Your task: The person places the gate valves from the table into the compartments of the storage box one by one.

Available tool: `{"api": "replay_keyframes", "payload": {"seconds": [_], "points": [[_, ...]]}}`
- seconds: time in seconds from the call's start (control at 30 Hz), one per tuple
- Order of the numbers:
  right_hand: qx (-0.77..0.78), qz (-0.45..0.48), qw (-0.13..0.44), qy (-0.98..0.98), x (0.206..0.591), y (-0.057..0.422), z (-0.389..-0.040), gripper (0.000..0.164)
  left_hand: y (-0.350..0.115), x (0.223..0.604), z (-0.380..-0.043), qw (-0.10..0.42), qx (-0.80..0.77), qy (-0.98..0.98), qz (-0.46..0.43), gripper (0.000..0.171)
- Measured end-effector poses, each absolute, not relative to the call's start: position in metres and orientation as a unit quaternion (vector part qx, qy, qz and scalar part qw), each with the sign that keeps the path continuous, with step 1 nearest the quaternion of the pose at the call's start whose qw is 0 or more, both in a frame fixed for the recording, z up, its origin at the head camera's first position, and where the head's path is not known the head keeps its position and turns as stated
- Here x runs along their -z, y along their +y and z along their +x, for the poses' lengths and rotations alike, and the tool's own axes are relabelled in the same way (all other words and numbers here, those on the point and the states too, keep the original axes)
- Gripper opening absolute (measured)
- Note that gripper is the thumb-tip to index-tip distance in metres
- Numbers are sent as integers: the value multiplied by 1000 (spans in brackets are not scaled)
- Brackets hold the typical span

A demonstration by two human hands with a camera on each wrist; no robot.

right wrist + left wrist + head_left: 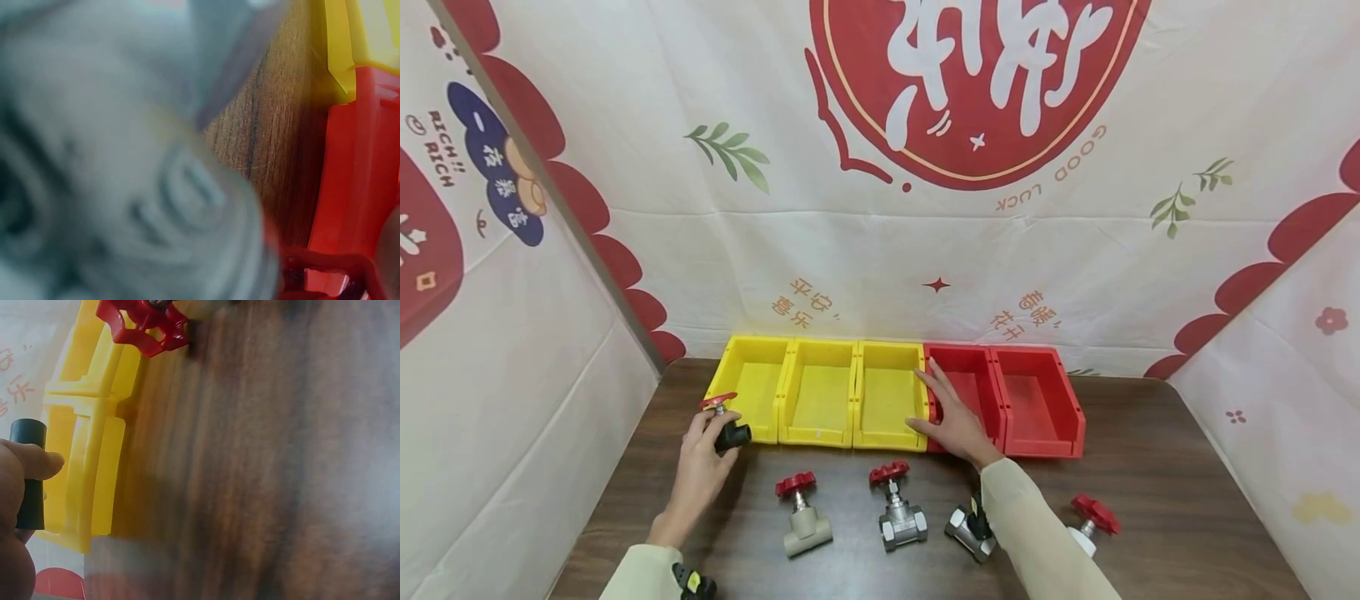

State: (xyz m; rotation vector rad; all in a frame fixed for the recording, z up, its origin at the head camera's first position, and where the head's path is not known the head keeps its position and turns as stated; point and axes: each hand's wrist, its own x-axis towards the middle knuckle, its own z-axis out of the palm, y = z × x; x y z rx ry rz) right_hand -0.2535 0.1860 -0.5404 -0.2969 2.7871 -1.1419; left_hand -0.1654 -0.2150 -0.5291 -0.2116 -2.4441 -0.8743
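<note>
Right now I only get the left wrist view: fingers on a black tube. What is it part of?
Observer: In the head view, a black valve with a red handwheel on top, held by the left hand.
Operator: Where's the right hand?
Observer: Fingers spread, where the rightmost yellow bin meets the adjoining red bin. Can't tell if it touches either.
Operator: And the part farthest right on the table?
Observer: A white valve, partly hidden behind the right sleeve.
</note>
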Motion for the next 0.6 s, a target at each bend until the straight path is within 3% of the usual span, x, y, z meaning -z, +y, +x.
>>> {"api": "replay_keyframes", "payload": {"seconds": [0.6], "points": [[380,-96,55,918,542,186,-254,94,-219,520,-192,203,316,-922,-93,54]]}}
